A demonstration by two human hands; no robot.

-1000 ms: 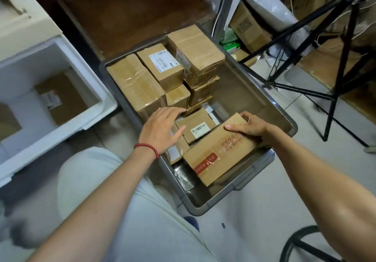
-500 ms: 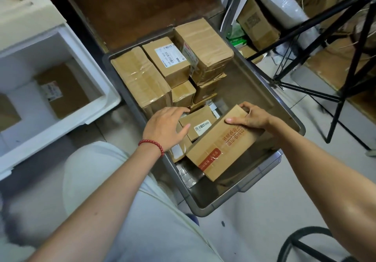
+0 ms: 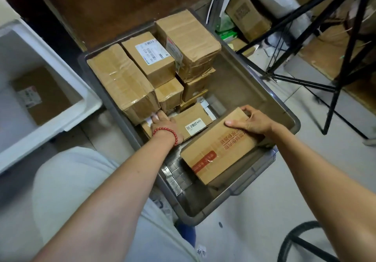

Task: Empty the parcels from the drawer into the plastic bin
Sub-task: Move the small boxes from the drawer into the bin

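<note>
- Stacked parcels (image 3: 154, 66) fill the plastic bin's (image 3: 293, 119) far-left part; a long box (image 3: 219, 145) lies tilted in its near part;
- a foam container (image 3: 67, 119) sits left of the bin; a tripod (image 3: 333, 58) stands right.

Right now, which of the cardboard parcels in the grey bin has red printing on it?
The long parcel nearest the person, under the right hand. It carries red characters and a red band; the other parcels are plain brown or bear white labels.

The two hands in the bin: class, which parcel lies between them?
In the head view, a small labelled box lies between the left hand and the right hand.
</note>
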